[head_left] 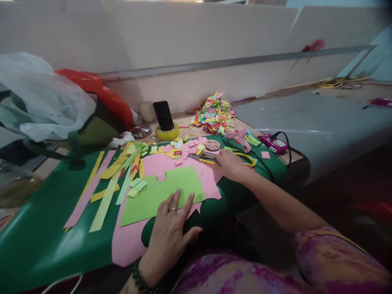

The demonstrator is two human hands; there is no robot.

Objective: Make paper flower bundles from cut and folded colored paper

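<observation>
My left hand (171, 228) lies with fingers spread on the lower edge of a light green paper sheet (174, 183). This sheet rests on a larger pink paper piece (127, 243). My right hand (231, 164) is closed over the middle of a pair of scissors, just right of the sheet; the yellow handles (249, 158) show behind the hand and the blades (200, 157) point left. Small pale green paper squares (137, 187) and a pink square (161, 176) sit on the green sheet. More small pink squares (185, 155) lie beyond it, beside a round tin (212, 145).
Paper strips (88, 192) lie on the green mat (39, 241) at left. Behind are a phone (163, 114) above a yellow tape roll (168, 132), and a paper-scrap heap (216, 114). A pink glue gun (240, 139) and purple power strip (274, 143) stand right; bags (101, 118) fill the left.
</observation>
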